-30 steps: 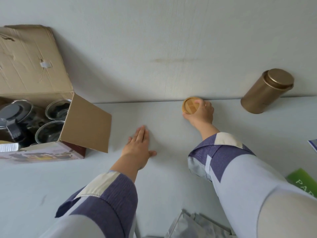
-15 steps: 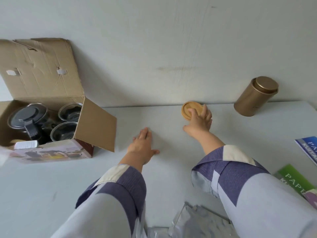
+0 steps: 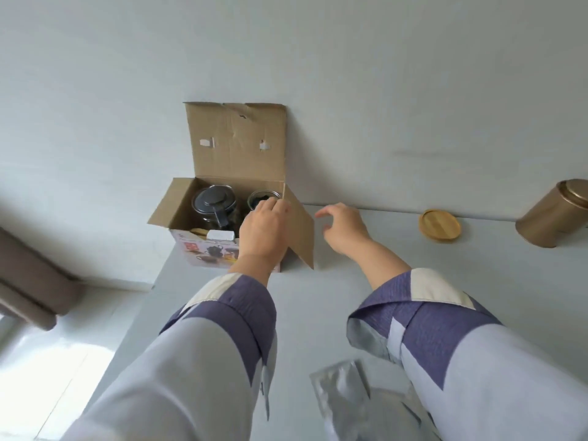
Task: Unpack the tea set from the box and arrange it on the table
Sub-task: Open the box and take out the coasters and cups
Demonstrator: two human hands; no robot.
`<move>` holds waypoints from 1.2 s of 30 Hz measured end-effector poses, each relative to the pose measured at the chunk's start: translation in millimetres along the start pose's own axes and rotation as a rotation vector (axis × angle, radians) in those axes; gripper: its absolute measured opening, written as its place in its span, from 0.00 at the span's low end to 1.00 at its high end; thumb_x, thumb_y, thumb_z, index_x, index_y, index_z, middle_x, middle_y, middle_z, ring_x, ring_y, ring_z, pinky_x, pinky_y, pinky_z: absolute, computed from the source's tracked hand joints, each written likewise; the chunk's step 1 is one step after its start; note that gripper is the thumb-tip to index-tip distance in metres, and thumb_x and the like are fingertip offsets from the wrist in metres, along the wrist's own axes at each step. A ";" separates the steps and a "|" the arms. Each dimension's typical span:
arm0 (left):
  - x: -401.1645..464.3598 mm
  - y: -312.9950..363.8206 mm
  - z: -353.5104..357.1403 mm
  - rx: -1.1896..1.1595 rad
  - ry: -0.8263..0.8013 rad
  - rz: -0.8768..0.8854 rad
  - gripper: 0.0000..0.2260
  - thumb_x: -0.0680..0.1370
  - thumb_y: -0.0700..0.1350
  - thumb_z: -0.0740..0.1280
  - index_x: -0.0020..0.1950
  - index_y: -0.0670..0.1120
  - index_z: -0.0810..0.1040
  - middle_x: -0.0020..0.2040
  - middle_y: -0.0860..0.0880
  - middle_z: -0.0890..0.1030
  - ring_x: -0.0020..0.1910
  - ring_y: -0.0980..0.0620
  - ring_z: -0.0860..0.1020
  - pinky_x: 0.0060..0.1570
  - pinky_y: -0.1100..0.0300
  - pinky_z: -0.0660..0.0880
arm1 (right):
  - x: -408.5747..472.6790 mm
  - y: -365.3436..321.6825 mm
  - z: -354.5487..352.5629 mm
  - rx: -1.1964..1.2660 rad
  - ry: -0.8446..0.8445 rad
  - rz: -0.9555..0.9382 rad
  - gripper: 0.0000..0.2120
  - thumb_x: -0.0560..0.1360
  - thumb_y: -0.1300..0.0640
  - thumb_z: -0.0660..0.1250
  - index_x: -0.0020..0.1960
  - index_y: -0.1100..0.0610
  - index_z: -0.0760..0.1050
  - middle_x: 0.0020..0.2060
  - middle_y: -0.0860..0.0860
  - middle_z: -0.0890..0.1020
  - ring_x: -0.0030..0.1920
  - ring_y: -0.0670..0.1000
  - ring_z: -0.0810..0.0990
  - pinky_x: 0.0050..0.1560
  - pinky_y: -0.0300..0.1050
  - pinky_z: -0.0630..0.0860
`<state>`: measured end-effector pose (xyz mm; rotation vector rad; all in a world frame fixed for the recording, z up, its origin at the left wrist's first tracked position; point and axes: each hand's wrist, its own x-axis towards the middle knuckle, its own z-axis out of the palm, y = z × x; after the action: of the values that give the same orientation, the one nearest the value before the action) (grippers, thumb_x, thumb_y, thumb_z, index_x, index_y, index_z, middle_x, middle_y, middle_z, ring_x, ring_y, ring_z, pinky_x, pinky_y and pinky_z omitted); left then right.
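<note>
— So, starting at the left, how much of the set is out of the box (image 3: 210, 249)?

— Very little, I'd judge. The box sits open at the back of the bench (image 3: 318, 313), against the wall, its lid flap standing up. Inside it, a glass teapot (image 3: 213, 205) with a dark lid is in place, and a glass cup (image 3: 261, 196) stands just beside it on the right. A small white block (image 3: 220, 235) lies at the box's front edge; what it is, I cannot tell.

— And the hands?

— The left hand (image 3: 262, 230) reaches over the box's front right corner, fingers curled down near the cup. Whether it grips anything is hidden by its own back. The right hand (image 3: 342, 229) hovers over the bench just right of the side flap, fingers loosely curled, holding nothing.

— Anything already arranged?

— Further right, a round wooden coaster (image 3: 439, 225) lies flat near the wall, and a gold tin (image 3: 555, 213) stands at the frame's edge. A crumpled clear wrapper (image 3: 346, 396) lies at the near edge.

— So what remains?

— Most of it: teapot and cup, at least, are not yet lifted out.
</note>
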<state>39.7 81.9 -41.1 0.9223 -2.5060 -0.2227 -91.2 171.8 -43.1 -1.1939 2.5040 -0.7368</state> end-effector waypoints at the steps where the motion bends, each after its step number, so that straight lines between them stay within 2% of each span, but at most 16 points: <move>1: -2.0 -15.8 -9.4 0.002 0.040 -0.042 0.14 0.79 0.38 0.57 0.63 0.46 0.74 0.60 0.48 0.77 0.59 0.47 0.73 0.56 0.54 0.70 | 0.4 -19.0 5.2 0.020 0.017 -0.047 0.15 0.75 0.64 0.61 0.59 0.53 0.77 0.60 0.53 0.76 0.62 0.56 0.73 0.60 0.46 0.72; 4: -10.8 -62.9 -28.0 0.036 0.059 -0.215 0.17 0.79 0.39 0.55 0.68 0.44 0.69 0.67 0.46 0.71 0.67 0.46 0.67 0.67 0.53 0.64 | 0.9 -66.6 23.1 0.085 0.040 -0.164 0.13 0.76 0.63 0.61 0.55 0.52 0.80 0.57 0.50 0.80 0.56 0.52 0.78 0.57 0.47 0.75; 6: -17.0 -98.7 -36.8 0.063 -0.029 -0.337 0.20 0.80 0.41 0.54 0.72 0.43 0.64 0.72 0.45 0.64 0.72 0.46 0.61 0.71 0.51 0.59 | 0.4 -95.9 37.0 0.088 0.032 -0.237 0.12 0.77 0.60 0.61 0.55 0.50 0.80 0.54 0.47 0.81 0.53 0.49 0.79 0.53 0.44 0.76; 8: -23.3 -130.6 -42.6 0.064 -0.127 -0.446 0.21 0.81 0.43 0.52 0.74 0.42 0.60 0.75 0.44 0.60 0.74 0.45 0.57 0.73 0.50 0.56 | -1.1 -123.5 49.2 0.107 -0.021 -0.286 0.12 0.78 0.61 0.61 0.56 0.53 0.80 0.54 0.48 0.82 0.53 0.48 0.78 0.51 0.41 0.74; 11: -30.1 -156.7 -48.0 -0.041 -0.243 -0.526 0.19 0.81 0.44 0.50 0.72 0.43 0.60 0.71 0.42 0.66 0.68 0.43 0.67 0.65 0.48 0.65 | -0.7 -157.0 68.8 0.150 -0.068 -0.340 0.12 0.78 0.64 0.61 0.58 0.58 0.80 0.55 0.53 0.82 0.55 0.51 0.79 0.58 0.44 0.75; 14: -35.3 -163.1 -49.9 -0.087 -0.299 -0.506 0.20 0.82 0.42 0.49 0.74 0.45 0.57 0.70 0.43 0.68 0.66 0.42 0.70 0.61 0.48 0.68 | 8.7 -175.7 87.8 0.105 -0.124 -0.343 0.13 0.78 0.63 0.62 0.60 0.57 0.79 0.56 0.54 0.82 0.56 0.52 0.79 0.60 0.46 0.75; 19: -36.0 -170.4 -50.1 -0.095 -0.239 -0.459 0.16 0.82 0.43 0.49 0.69 0.47 0.64 0.61 0.44 0.76 0.55 0.44 0.76 0.49 0.52 0.75 | 27.8 -192.6 109.7 -0.180 -0.311 -0.304 0.20 0.77 0.67 0.61 0.66 0.53 0.74 0.61 0.56 0.78 0.58 0.56 0.78 0.59 0.52 0.76; 27: -29.3 -180.2 -43.8 -0.081 -0.198 -0.433 0.17 0.83 0.50 0.46 0.63 0.49 0.71 0.53 0.45 0.80 0.48 0.45 0.78 0.44 0.52 0.75 | 48.2 -207.0 113.0 -0.375 -0.536 -0.312 0.21 0.76 0.65 0.61 0.66 0.51 0.74 0.58 0.53 0.80 0.55 0.55 0.79 0.57 0.51 0.77; 32: -28.6 -182.8 -38.9 -0.092 -0.201 -0.433 0.17 0.83 0.50 0.45 0.60 0.49 0.72 0.50 0.46 0.80 0.42 0.47 0.76 0.39 0.55 0.70 | 46.8 -206.7 110.6 -0.408 -0.530 -0.369 0.16 0.75 0.65 0.61 0.59 0.53 0.79 0.51 0.53 0.82 0.48 0.54 0.81 0.50 0.48 0.78; 36: -28.4 -182.4 -37.5 -0.113 -0.202 -0.440 0.18 0.83 0.50 0.45 0.63 0.50 0.71 0.50 0.46 0.81 0.45 0.47 0.78 0.41 0.54 0.75 | 43.1 -204.2 107.5 -0.417 -0.519 -0.384 0.16 0.76 0.64 0.60 0.60 0.54 0.79 0.51 0.54 0.83 0.48 0.54 0.81 0.48 0.46 0.78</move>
<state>181.0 -38.6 -73.2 1.4576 -2.4023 -0.6181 61.0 -5.5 -21.3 -1.7652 2.0595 0.0532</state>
